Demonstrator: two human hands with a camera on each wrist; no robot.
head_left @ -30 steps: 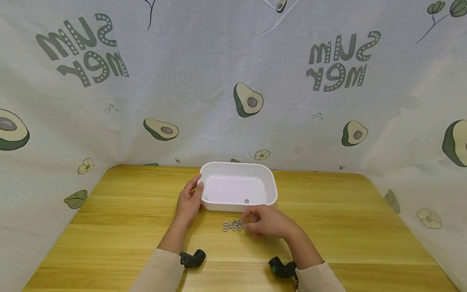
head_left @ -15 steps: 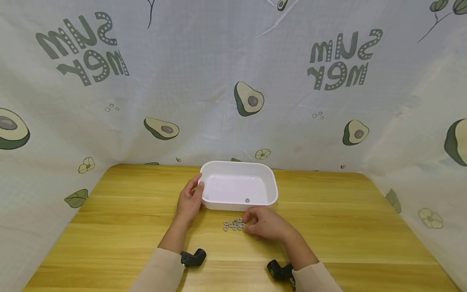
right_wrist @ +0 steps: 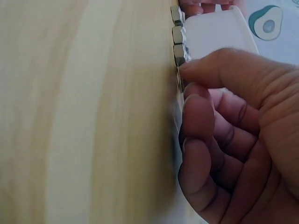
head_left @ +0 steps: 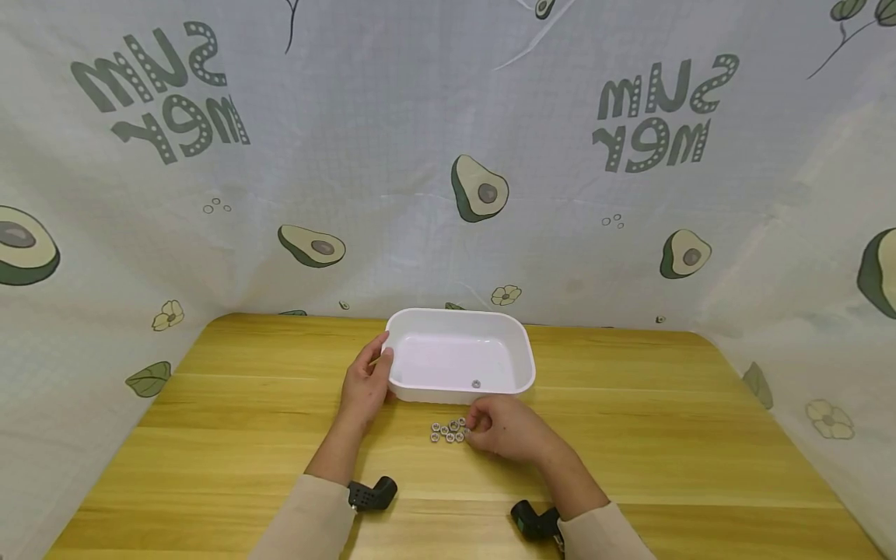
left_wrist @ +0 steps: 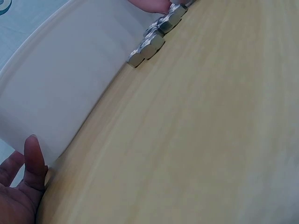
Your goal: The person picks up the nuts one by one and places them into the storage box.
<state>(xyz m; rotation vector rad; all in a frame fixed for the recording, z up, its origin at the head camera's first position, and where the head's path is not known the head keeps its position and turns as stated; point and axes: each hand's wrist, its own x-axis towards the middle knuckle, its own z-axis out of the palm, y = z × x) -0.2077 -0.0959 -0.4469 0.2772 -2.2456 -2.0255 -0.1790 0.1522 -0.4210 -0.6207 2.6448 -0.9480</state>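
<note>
At the left end of a white plastic tray (head_left: 448, 359), my left hand (head_left: 365, 389) holds the tray's side, thumb lying against its outer wall. One hex nut (head_left: 476, 384) lies inside the tray near the front wall. Just in front of the tray, several metal hex nuts (head_left: 450, 437) sit in a tight cluster on the table. My right hand (head_left: 509, 428) is at the cluster's right end, its thumb and index finger pinching a nut (right_wrist: 180, 81) at the table surface. The other right fingers are curled, and the pinched nut is mostly covered by the fingertips.
The wooden table (head_left: 245, 435) runs back to a pale curtain (head_left: 392, 155) printed with avocados, right behind the tray. Black wrist cameras (head_left: 373, 495) are strapped at both beige sleeves (head_left: 308, 517).
My right thumb and index finger have come in from the right and closed around the end nut of the cluster. The left hand and tray have stayed in place.
</note>
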